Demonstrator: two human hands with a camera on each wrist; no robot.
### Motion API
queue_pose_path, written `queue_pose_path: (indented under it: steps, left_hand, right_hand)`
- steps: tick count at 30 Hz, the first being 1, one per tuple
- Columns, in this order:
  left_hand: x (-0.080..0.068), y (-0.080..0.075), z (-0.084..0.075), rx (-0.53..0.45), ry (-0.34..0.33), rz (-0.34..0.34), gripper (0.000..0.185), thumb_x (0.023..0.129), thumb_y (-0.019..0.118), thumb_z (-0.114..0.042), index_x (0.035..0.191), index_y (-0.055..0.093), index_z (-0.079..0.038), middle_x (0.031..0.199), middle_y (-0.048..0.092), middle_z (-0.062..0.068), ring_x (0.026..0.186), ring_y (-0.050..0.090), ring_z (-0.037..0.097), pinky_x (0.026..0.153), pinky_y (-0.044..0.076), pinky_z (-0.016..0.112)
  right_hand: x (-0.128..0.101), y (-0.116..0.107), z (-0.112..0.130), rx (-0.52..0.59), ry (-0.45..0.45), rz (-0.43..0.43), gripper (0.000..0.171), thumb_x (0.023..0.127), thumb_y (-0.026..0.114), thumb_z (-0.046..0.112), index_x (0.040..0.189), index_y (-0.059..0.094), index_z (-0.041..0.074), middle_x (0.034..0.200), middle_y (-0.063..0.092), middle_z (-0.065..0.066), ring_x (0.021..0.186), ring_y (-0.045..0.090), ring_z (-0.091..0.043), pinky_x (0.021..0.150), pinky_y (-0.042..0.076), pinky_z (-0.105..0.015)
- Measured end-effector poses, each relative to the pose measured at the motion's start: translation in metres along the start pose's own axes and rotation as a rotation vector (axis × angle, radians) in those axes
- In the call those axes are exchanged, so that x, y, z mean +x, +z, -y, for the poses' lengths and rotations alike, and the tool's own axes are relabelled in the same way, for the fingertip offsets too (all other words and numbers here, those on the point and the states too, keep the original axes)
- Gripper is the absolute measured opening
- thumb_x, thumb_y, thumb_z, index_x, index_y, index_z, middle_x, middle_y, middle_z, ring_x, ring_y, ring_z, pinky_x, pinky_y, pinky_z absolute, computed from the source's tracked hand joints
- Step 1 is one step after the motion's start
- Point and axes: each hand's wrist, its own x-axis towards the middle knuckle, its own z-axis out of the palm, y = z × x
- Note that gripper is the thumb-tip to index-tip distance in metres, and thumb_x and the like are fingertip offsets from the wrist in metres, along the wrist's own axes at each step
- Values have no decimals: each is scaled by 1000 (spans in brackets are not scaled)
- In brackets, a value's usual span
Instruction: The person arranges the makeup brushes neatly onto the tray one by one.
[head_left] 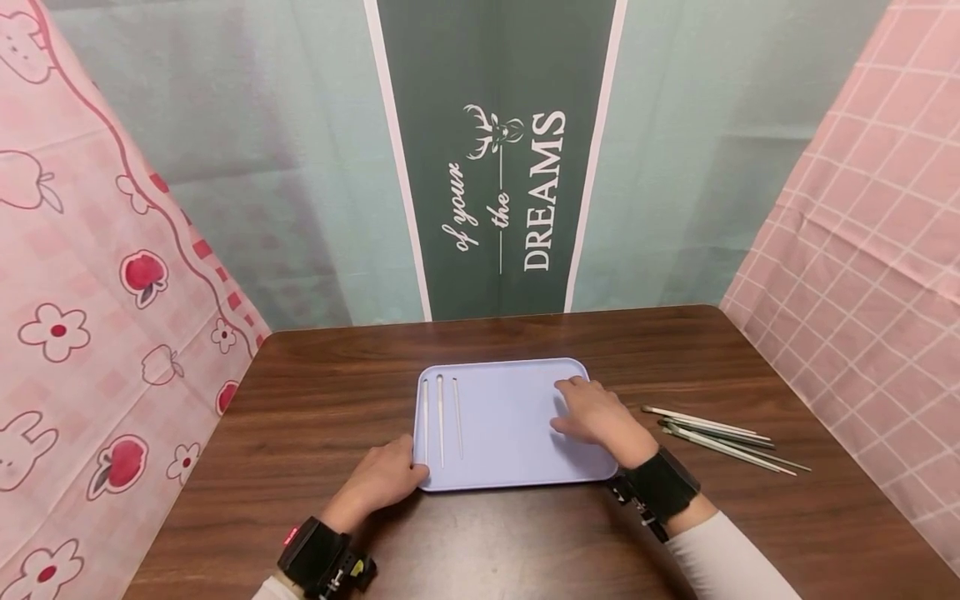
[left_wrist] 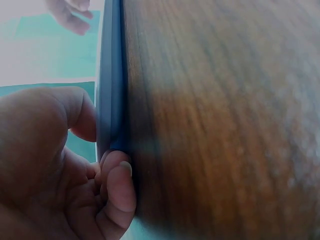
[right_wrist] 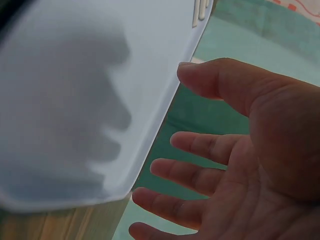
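A lavender tray lies flat on the brown wooden table. Three thin white sticks lie side by side in its left part. My left hand grips the tray's near-left corner. In the left wrist view the thumb sits on top of the rim and a curled finger presses the corner. My right hand hangs over the tray's right part with fingers spread. The right wrist view shows this hand empty, casting a shadow on the tray.
Several more thin sticks lie loose on the table right of the tray. Pink patterned cloth closes the left and right sides, and a green banner hangs behind the table's far edge.
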Motion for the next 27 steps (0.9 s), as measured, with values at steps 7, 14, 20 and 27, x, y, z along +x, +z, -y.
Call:
queue_pose_path:
  steps: [7,14,20,27]
  left_hand:
    - [0,0,0,-7,2,4,26,86,67,-27,96,57,-5,77,52,3,67,49,22,61,42,37]
    - [1,0,0,-1,7,-6,25,85,67,-26,95,57,-5,76,51,3,67,49,22,62,43,38]
    - [0,0,0,-10,8,-8,25,85,67,-26,95,57,-5,76,51,3,67,49,22,61,43,38]
    - [-1,0,0,-10,9,-10,24,85,67,-25,94,57,-5,76,51,3,66,49,22,61,42,37]
  right_hand:
    - [-17,-3,-26,21,51,-13,64,88,73,29,139,53,-3,139,51,-30,127,48,-51,97,42,-66]
    - [-32,-7,-44,54,93,-19,63,89,73,29,139,52,-5,138,50,-32,127,46,-53,98,41,-66]
    - [-44,-9,-60,33,125,-7,64,90,72,29,138,51,-8,139,47,-37,128,43,-57,100,38,-67]
    - [-55,-7,-76,34,137,-19,62,89,72,27,135,52,-10,133,50,-38,123,46,-59,97,40,-66]
